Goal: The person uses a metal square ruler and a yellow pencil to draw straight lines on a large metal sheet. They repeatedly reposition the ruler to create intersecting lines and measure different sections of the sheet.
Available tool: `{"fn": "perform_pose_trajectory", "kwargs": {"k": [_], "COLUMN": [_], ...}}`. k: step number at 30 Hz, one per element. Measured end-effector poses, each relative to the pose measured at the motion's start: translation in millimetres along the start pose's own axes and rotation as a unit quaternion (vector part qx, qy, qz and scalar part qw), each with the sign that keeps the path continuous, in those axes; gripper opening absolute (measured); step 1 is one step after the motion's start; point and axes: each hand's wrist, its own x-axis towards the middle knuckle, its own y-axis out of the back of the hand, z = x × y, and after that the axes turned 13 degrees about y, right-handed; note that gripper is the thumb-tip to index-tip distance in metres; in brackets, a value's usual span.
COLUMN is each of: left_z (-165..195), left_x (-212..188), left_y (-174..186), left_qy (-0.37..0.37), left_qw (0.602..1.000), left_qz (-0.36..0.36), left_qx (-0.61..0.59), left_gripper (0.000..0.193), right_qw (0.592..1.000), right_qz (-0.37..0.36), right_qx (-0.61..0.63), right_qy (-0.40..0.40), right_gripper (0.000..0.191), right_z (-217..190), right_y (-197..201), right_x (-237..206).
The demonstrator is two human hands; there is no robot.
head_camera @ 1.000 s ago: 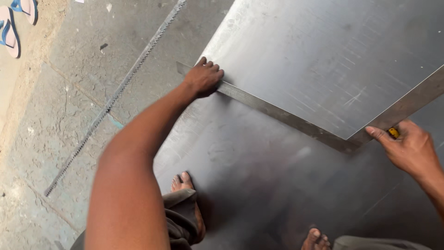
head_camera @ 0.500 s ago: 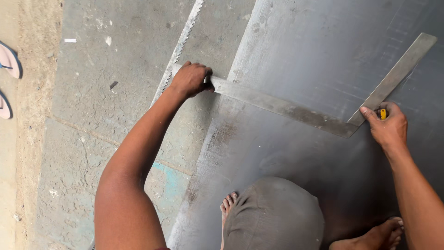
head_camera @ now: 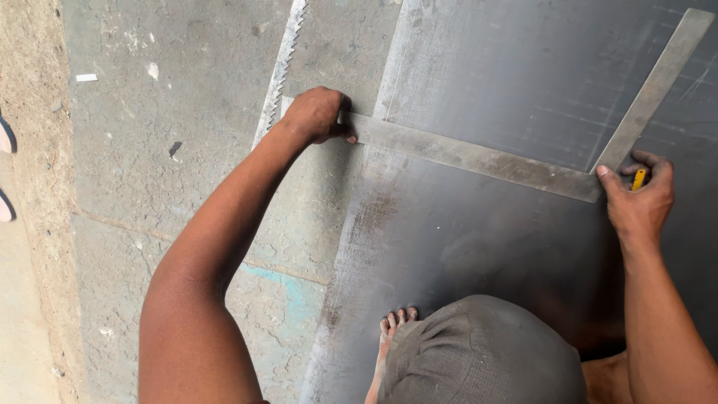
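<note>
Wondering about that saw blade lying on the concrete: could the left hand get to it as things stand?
Probably yes. The left hand grips the end of the steel square right beside the saw blade, with nothing lying between them, though it would have to let go first.

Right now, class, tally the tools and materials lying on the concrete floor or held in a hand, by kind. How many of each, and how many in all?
Metal sheet: 1
Steel square, held by left hand and right hand: 1
Saw blade: 1
Yellow marker, in the right hand: 1
Total: 4
</note>
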Motion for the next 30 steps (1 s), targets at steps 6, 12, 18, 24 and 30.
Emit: {"fn": "perform_pose_trajectory", "kwargs": {"k": [6, 12, 18, 24, 30], "left_z": [14, -20, -30, -15, -10], "left_x": [-4, -12, 1, 2, -1], "left_y": [-11, -8, -7, 6, 6], "left_qy": [-0.015, 0.007, -0.014, -0.003, 0.013], "left_qw": [0.999, 0.997, 0.997, 0.999, 0.998], "left_qz": [0.039, 0.079, 0.07, 0.026, 0.036], "left_qx": [0.017, 0.001, 0.013, 0.034, 0.048], "left_gripper": [0.052, 0.054, 0.056, 0.057, 0.062], "right_qw": [0.994, 0.985, 0.997, 0.997, 0.997], "right_qz": [-0.019, 0.011, 0.023, 0.019, 0.035], "right_qx": [-0.107, -0.148, -0.06, -0.053, -0.042], "right_qy": [0.032, 0.086, 0.037, 0.056, 0.049], "right_gripper": [0.068, 0.068, 0.064, 0.056, 0.05], "right_z": [17, 46, 61, 70, 81], "right_y": [-2, -3, -4, 3, 3], "right_x": [-8, -7, -11, -14, -17]}}
